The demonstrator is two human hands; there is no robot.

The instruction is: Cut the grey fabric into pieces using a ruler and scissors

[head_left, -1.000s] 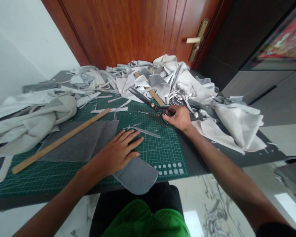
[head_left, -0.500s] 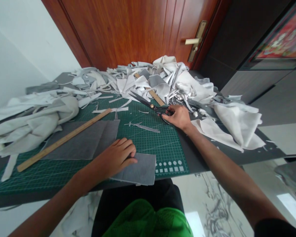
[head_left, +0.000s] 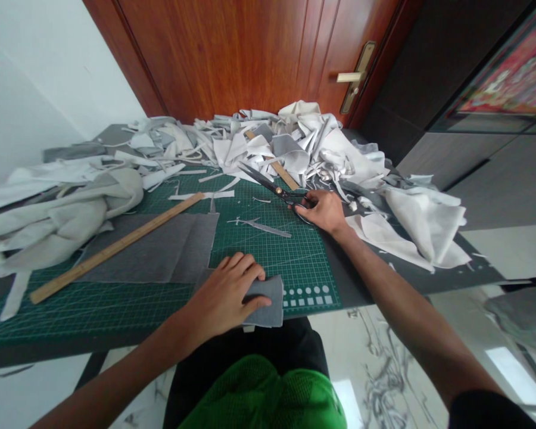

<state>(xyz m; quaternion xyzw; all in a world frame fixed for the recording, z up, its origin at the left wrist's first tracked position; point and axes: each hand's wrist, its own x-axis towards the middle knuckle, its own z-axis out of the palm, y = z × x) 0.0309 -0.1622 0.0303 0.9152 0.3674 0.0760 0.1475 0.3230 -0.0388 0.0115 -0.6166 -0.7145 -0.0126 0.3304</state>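
Note:
My left hand (head_left: 236,286) lies over a small grey cloth piece (head_left: 274,298) at the near edge of the green cutting mat (head_left: 268,256). Its fingers are spread and the thumb stands apart on the cloth, which the hand partly hides. With curled fingers, my right hand (head_left: 324,210) holds black scissors (head_left: 268,185) by the handles, their blades pointing away to the upper left over the mat. A larger grey cloth (head_left: 156,250) lies flat on the left, a wooden ruler (head_left: 116,247) slanting across it.
White and grey fabric scraps (head_left: 232,146) heap along the back, with a second wooden ruler (head_left: 283,176) partly buried in them. Bundled pale cloth (head_left: 71,220) lies at left, and white cloth (head_left: 422,223) at right. A wooden door (head_left: 232,53) stands behind the table.
My left hand has slid right along the small grey cloth, covering more of it, with its fingers more spread. My right hand and the scissors stay in nearly the same place.

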